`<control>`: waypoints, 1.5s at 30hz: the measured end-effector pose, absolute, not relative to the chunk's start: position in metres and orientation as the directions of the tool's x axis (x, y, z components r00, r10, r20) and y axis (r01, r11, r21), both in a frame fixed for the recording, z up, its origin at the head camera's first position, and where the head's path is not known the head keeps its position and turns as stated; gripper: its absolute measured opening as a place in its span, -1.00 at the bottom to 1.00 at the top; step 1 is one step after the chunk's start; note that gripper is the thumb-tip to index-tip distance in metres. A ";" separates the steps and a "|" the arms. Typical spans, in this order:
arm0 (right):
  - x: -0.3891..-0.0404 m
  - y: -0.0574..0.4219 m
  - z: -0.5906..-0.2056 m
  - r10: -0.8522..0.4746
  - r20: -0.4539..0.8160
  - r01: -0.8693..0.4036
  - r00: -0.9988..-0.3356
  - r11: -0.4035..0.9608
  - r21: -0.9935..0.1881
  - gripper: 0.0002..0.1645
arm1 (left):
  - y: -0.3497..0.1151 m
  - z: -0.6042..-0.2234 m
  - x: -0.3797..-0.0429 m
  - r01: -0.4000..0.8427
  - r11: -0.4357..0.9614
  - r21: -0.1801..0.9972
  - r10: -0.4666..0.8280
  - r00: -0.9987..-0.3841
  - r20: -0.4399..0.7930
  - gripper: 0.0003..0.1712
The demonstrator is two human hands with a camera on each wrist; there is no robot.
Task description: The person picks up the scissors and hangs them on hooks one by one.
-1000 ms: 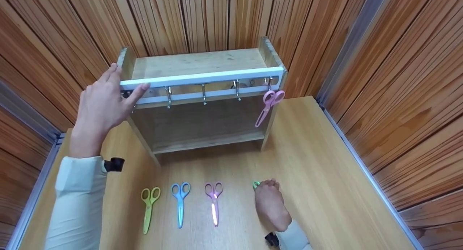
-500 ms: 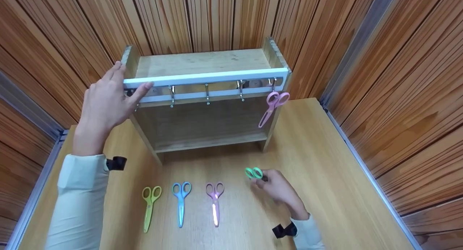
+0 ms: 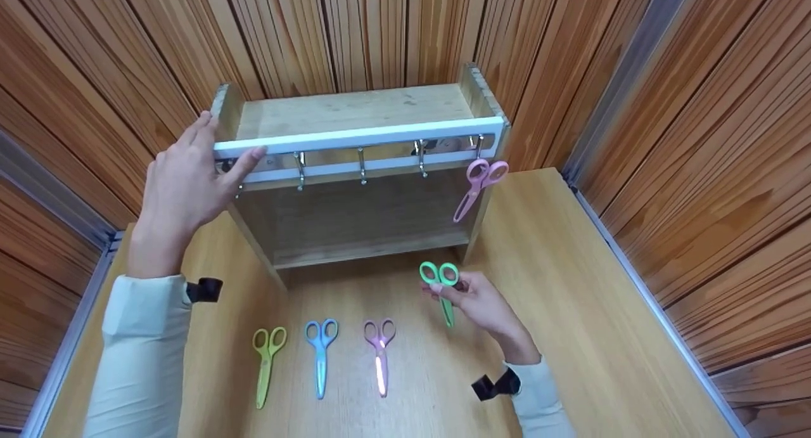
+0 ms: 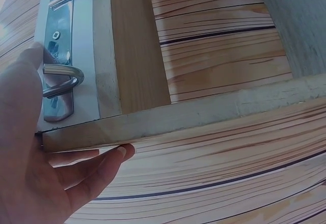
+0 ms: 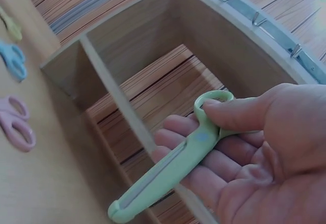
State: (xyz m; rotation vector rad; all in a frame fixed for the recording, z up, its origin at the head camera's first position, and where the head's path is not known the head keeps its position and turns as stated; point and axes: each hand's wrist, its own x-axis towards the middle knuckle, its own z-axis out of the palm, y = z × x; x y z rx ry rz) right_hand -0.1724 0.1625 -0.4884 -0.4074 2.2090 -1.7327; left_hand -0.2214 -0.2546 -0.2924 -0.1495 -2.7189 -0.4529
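My right hand holds green scissors in front of the wooden shelf, handle loops up and blades down. In the right wrist view the thumb pinches the scissors by a loop against the fingers. My left hand grips the shelf's left front corner, thumb over the white hook rail. In the left wrist view its fingers lie along the outside of the side panel. Pink scissors hang by a loop from the rail's rightmost hook.
On the table lie yellow-green scissors, blue scissors and purple-pink scissors in a row, loops toward the shelf. Several metal hooks stick out along the rail. Wood-patterned walls enclose the table behind and at the sides.
My right hand has picked the green scissors up from the table and brought them up toward the shelf, turning so the loops show. The left hand stays at the shelf corner.
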 end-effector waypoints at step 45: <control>-0.204 0.134 -0.369 -0.365 0.230 -0.216 -0.902 -0.080 -0.973 -0.63 | -0.254 -0.292 -0.221 0.150 0.934 0.325 0.020 -0.928 0.371 0.15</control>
